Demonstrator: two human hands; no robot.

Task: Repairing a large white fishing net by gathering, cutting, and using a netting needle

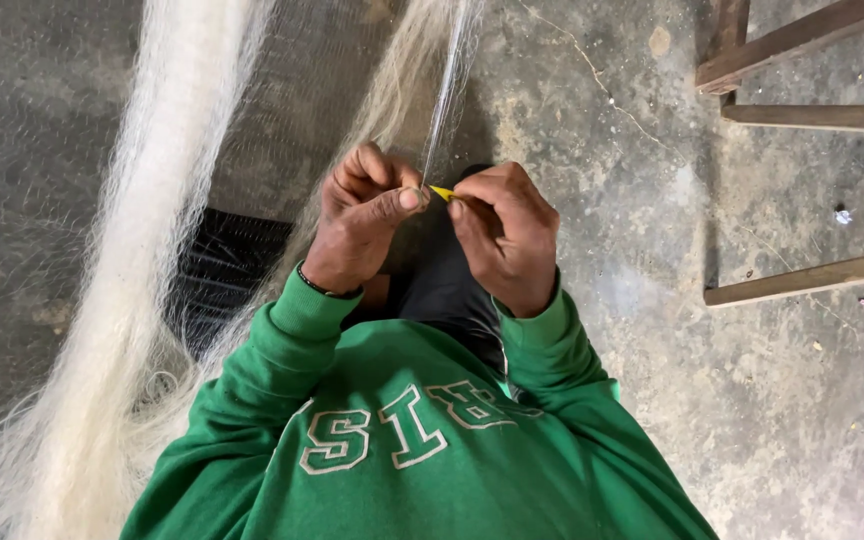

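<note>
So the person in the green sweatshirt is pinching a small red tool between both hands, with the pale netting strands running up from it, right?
Not quite: the small tool is yellow, not red. The head view shows it pinched between the left hand and the right hand, with the pale netting strands running up from it, and the sweatshirt is green.

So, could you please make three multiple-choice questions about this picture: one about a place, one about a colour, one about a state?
1. Where does the wooden frame stand?
A. at the upper right
B. at the lower left
C. under the hands

2. What colour is the small pointed tool between the hands?
A. red
B. yellow
C. blue

3. How is the left hand holding the white strands?
A. flat and open
B. pinching them
C. away from them

Answers:
1. A, its bars cross the concrete floor there.
2. B, its yellow tip shows beside the right hand.
3. B, thumb and fingers close where the strands end.
</note>
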